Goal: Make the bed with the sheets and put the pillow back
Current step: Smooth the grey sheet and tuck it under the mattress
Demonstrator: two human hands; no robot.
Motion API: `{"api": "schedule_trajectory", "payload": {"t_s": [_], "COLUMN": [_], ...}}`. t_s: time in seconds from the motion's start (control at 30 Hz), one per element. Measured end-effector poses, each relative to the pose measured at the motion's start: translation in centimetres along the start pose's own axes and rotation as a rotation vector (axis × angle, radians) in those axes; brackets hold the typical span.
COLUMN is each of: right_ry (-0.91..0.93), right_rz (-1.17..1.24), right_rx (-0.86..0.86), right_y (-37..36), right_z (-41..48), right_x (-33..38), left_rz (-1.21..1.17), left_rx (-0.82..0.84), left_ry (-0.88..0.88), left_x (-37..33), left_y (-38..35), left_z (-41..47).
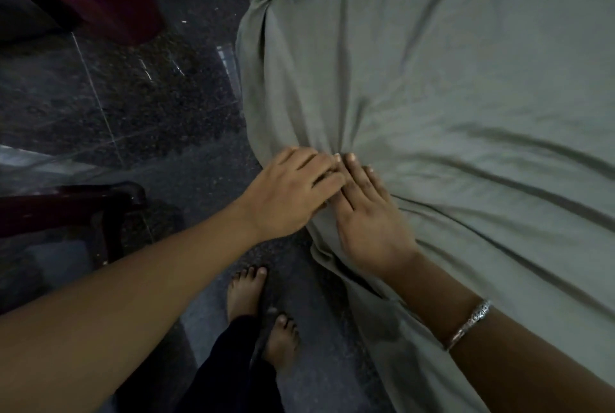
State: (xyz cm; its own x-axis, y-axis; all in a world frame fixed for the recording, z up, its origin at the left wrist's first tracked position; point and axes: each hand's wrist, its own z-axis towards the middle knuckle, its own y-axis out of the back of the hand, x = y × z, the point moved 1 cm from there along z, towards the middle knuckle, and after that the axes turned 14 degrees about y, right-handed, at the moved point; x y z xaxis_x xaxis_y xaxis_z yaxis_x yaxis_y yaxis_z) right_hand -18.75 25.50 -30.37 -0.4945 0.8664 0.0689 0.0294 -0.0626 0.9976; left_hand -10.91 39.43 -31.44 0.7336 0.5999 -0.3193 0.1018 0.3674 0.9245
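While the sheet (449, 96) already covers the bed (263, 86) from 12 o'clock round to 5 o'clock, both hands work its near edge just below the middle of the view. The left hand (293, 189) comes in from 8 o'clock and the right hand (369, 216) from 4 o'clock. Both lie wide, fingers stretched out and pressed flat on the cloth, gripping nothing that I can see. The left fingers overlap the right ones. This looks like smoothing or pushing the fabric over the edge so it lies tight, since long creases fan out from the fingertips toward 3 o'clock.

The sheet is a plain grey-green, soft and thin. It is bunched into folds at the corner near 12 o'clock and hangs loose down the side at 6 o'clock, so the edge is probably not yet tucked. No pillow is in view. A maroon bucket (109, 3) stands on the dark floor (133, 106) at 11 o'clock.
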Motion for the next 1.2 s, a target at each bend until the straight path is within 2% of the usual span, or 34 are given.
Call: {"api": "schedule_trajectory", "payload": {"t_s": [0.13, 0.27, 0.33, 0.47, 0.53, 0.6, 0.67, 0.73, 0.8, 0.9, 1.0, 1.13, 1.2], "right_ry": [-0.039, -0.284, -0.350, -0.330, -0.270, -0.140, -0.038, -0.114, -0.289, -0.296, -0.273, -0.178, -0.136], "right_rz": [-0.034, -0.027, -0.024, -0.102, -0.076, 0.005, 0.099, 0.188, 0.164, 0.125, 0.188, 0.354, 0.381], "right_rx": [-0.014, -0.016, -0.031, -0.096, -0.102, -0.076, -0.021, -0.022, -0.023, 0.190, 0.241, 0.461, 0.464], "right_y": [0.6, 0.6, 0.8, 1.0, 1.1, 1.1, 1.3, 2.3, 3.0, 2.5, 2.5, 3.3, 4.0], "right_z": [-3.2, -8.4, -10.1, -10.4, -9.9, -10.0, -10.7, -11.3, -12.1, -13.1, -13.2, -13.0, -12.8], "right_x": [-0.5, -0.1, 0.5, 1.3, 1.7, 2.2, 2.5, 2.2, 1.4, 1.0, 1.6, 1.9, 1.7], "left_rz": [0.061, 0.057, 0.065, 0.108, 0.097, 0.035, -0.002, -0.027, -0.021, 0.052, -0.041, -0.183, -0.166], "left_rx": [-0.033, 0.044, 0.081, 0.008, 0.010, 0.094, 0.244, 0.325, 0.293, 0.232, 0.225, 0.432, 0.466], "left_ry": [0.074, -0.050, -0.082, -0.009, -0.038, -0.154, -0.257, -0.273, -0.207, -0.122, -0.130, -0.227, -0.247], "left_x": [-1.2, -4.2, -6.6, -9.2, -9.3, -8.9, -8.6, -8.9, -10.3, -13.0, -14.1, -13.5, -13.3], "left_y": [-0.5, -0.9, -1.4, -1.9, -1.7, -1.9, -1.6, -1.1, -0.9, -1.7, -2.4, -2.2, -1.8], "left_z": [0.1, -1.5, -2.2, -2.4, -2.5, -3.4, -4.7, -5.6, -5.4, -3.9, -3.6, -6.0, -6.7]}}
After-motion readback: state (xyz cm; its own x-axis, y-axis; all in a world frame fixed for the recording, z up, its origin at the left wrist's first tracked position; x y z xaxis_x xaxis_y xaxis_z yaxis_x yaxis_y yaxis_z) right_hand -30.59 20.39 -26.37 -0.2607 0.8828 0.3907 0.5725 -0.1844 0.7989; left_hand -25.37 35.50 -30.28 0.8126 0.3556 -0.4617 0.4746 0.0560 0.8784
